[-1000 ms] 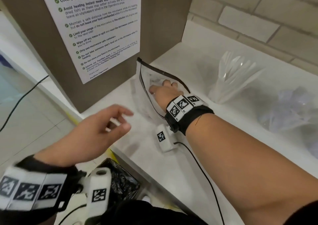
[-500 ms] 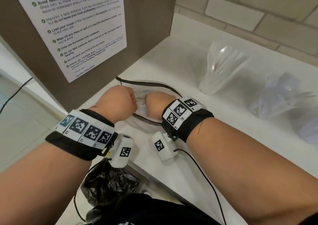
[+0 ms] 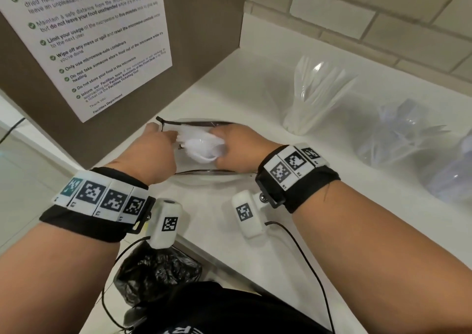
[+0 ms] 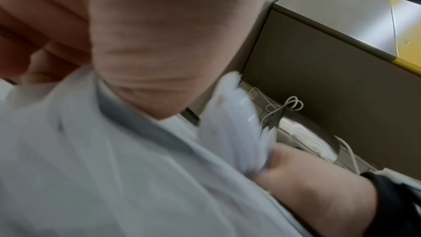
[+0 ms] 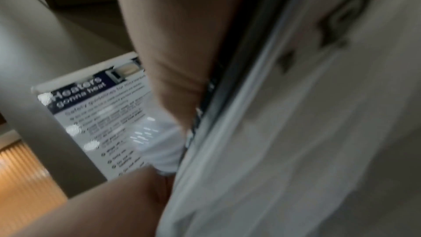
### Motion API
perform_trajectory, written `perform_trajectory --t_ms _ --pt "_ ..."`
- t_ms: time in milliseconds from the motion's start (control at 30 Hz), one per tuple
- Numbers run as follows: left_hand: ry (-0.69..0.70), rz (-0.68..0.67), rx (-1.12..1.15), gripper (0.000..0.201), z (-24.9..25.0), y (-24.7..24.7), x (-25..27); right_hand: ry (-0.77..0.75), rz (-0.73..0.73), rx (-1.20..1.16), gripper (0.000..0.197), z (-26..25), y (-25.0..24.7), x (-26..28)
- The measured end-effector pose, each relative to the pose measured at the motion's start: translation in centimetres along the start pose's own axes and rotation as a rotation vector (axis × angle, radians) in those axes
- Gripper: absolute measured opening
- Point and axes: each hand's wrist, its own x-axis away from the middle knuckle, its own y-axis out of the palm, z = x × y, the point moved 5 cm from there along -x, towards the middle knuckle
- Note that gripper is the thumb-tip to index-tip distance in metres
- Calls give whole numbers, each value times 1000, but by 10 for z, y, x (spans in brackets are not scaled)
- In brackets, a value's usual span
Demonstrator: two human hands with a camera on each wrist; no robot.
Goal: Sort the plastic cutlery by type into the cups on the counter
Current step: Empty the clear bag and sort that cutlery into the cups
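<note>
Since a second ago, both hands have met at the clear pouch (image 3: 204, 178). White spoons (image 3: 201, 148) sit between them: right hand (image 3: 242, 147) grasps the bundle at 3 o'clock, left hand (image 3: 155, 152) grips at 9. Filled cups (image 3: 316, 96) stand toward 2 o'clock on the counter (image 3: 229, 88).

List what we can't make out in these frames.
- Right hand fingers: head view, hidden inside the clear black-rimmed pouch.
- White plastic cutlery bundle: type unreadable, motion blur in all views.
- Left hand grip: left wrist view blurred.
- Far-right clear cup: cut by head-view edge.
</note>
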Motion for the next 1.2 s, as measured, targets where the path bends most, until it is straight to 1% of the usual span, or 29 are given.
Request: perform_trajectory --t_ms 67,100,133,200,233,267,333,367,400,467,533,600,667,733,800,833,867,900,933,967,1000,1067,1100,1133,1167,1200 --pt "20 -8 9 65 5 0 1 -5 129 -288 52 6 -10 5" --pt "23 -13 7 70 9 -1 1 7 206 -439 53 9 -16 9" --pt "31 -17 -11 71 13 -1 2 23 294 -611 49 13 -23 14" --pt "42 -5 -8 66 20 1 0 18 458 -974 31 18 -39 26" --pt "40 -5 -6 63 23 3 -2 0 518 -1139 21 21 -48 33" --pt "31 -17 -18 62 25 5 -4 -30 572 -1293 16 23 -59 40" --pt "-3 -32 -1 58 25 4 -8 -102 656 -1576 25 29 -78 50" --pt "-18 -38 6 54 27 1 -8 -145 690 -1678 29 32 -88 56" --pt "-26 -32 19 50 30 -4 -9 -177 718 -1748 31 35 -96 62" --pt "-49 -15 27 45 33 -16 -15 -217 765 -1804 27 39 -108 74" --pt "-62 -4 100 47 33 -28 -18 -205 808 -1815 28 45 -111 86" --pt "-27 5 187 41 27 -34 -20 -147 826 -1799 38 51 -107 97" --pt "60 85 304 25 25 -44 -12 -46 826 -1781 43 58 -96 108" --pt "173 248 416 14 29 -59 3 62 798 -1779 34 65 -83 118" --pt "333 425 553 15 46 -71 26 158 757 -1796 24 70 -71 125" --pt "420 456 686 17 59 -74 38 192 731 -1802 22 71 -66 128" --pt "484 420 850 21 73 -73 49 214 699 -1799 21 71 -62 130" --pt "523 326 986 32 89 -66 53 224 664 -1795 20 69 -60 133" --pt "535 199 1065 47 106 -57 57 225 631 -1793 19 67 -60 136" --pt "529 42 1101 61 123 -45 58 222 606 -1796 19 65 -60 139" --pt "517 -151 1127 75 140 -30 59 219 599 -1805 19 63 -61 142" --pt "469 -597 1198 95 167 0 64 194 633 -1818 20 62 -67 148" --pt "428 -796 1255 102 177 10 67 180 669 -1804 20 62 -71 152" --pt "380 -954 1329 106 184 18 68 171 719 -1767 20 63 -77 156" --pt "326 -1074 1419 107 192 22 70 155 778 -1718 20 65 -83 161" --pt "259 -1147 1508 106 198 26 69 129 835 -1661 21 65 -89 166"
